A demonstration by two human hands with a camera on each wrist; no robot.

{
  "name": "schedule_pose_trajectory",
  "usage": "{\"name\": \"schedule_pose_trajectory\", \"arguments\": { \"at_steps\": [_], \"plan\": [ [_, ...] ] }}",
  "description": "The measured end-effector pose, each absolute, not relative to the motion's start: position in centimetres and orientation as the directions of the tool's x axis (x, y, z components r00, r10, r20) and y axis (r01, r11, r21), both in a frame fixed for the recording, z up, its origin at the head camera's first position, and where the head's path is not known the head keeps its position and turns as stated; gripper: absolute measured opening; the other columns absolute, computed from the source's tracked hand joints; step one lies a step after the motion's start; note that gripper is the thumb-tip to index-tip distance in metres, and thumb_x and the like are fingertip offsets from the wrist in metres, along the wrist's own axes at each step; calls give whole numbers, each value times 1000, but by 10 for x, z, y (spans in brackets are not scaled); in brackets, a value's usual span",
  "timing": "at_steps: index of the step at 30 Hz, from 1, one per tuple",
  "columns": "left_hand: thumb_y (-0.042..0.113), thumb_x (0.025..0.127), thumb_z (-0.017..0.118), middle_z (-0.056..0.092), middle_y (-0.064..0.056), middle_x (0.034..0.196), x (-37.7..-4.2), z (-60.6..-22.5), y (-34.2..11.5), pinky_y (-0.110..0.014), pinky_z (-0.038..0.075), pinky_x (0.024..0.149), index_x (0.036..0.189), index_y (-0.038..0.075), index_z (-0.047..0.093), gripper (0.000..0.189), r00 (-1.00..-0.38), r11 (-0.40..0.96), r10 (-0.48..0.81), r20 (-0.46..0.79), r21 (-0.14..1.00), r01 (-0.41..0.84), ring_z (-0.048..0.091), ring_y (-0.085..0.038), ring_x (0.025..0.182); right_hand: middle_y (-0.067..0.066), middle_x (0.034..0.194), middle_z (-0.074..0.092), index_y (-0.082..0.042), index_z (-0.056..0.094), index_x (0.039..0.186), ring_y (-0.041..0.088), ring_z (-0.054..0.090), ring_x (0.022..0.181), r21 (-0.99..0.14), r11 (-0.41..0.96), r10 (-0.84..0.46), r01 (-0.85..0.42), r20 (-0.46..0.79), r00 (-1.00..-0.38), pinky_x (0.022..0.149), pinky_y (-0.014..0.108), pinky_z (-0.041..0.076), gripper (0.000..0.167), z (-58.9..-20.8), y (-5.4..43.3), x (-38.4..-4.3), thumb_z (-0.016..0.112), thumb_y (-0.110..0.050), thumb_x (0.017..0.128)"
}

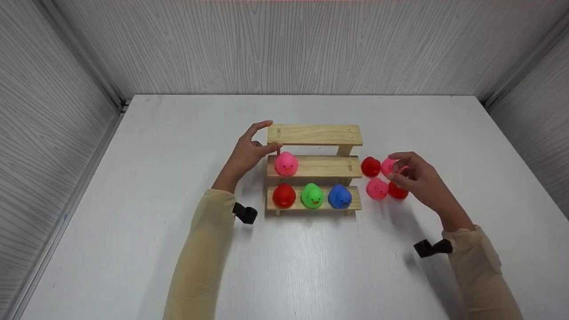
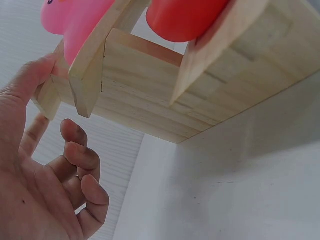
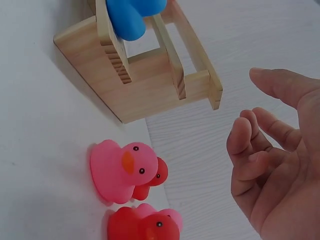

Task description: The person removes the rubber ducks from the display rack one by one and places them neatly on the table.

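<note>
My left hand pinches the left end of the top board of a three-step wooden rack, thumb at the front edge and index finger at the back. Its other fingers curl loosely beneath, as the left wrist view shows. My right hand hovers over loose rubber ducks right of the rack, fingers bent and nothing between them. Below it are a red duck, a pink duck, a second pink duck and a second red duck, the last two partly hidden by the hand.
On the middle step, a pink duck sits at the left. The bottom step holds a red duck, a green duck and a blue duck. Grey wood-grain panels enclose the white table behind and at both sides.
</note>
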State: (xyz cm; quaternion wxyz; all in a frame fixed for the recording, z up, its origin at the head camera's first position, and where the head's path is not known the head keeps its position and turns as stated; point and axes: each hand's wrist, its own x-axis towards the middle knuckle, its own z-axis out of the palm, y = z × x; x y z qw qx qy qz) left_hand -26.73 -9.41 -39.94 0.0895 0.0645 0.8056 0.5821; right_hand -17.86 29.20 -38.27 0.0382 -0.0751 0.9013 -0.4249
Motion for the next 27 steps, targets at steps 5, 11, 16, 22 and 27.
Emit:
{"name": "schedule_pose_trajectory", "arguments": {
  "at_steps": [5, 11, 16, 22, 27],
  "plan": [
    [38, 83, 74, 55, -3, 74, -268, -399, -95, -29, 33, 65, 141, 35, 44, 66, -978, 315, 199, -64, 949, 2, 44, -15, 69, 0, 105, 52, -9, 45, 134, 14, 56, 85, -789, 602, -180, -121, 13, -984, 71, 20, 52, 50, -378, 276, -182, 67, -22, 91],
    [40, 83, 73, 59, -4, 92, -268, -398, -94, -29, 34, 68, 142, 34, 43, 67, -980, 344, 184, -76, 939, -9, 46, -17, 75, -2, 100, 54, -7, 47, 132, 13, 56, 80, -819, 551, -218, -158, 41, -975, 70, 20, 50, 48, -374, 256, -185, 67, -22, 91],
    [39, 82, 74, 59, -7, 105, -269, -398, -92, -30, 34, 70, 142, 34, 43, 68, -980, 347, 175, -91, 938, -25, 48, -20, 80, 0, 97, 54, -6, 48, 132, 14, 55, 80, -851, 498, -238, -167, 50, -970, 70, 18, 49, 46, -374, 240, -189, 66, -19, 92],
    [41, 82, 74, 58, -6, 104, -269, -400, -90, -29, 34, 69, 143, 33, 42, 69, -980, 341, 174, -101, 940, -36, 48, -22, 80, 2, 96, 54, -4, 49, 132, 12, 54, 76, -860, 474, -273, -189, 61, -960, 70, 18, 48, 44, -376, 220, -193, 65, -15, 92],
    [40, 82, 75, 57, -4, 97, -270, -399, -91, -29, 33, 69, 143, 32, 43, 69, -980, 339, 179, -86, 941, -21, 45, -17, 74, 7, 100, 55, -7, 50, 132, 17, 54, 79, -856, 481, -285, -190, 53, -957, 70, 18, 47, 45, -377, 203, -195, 67, -17, 91]
  ]
}}
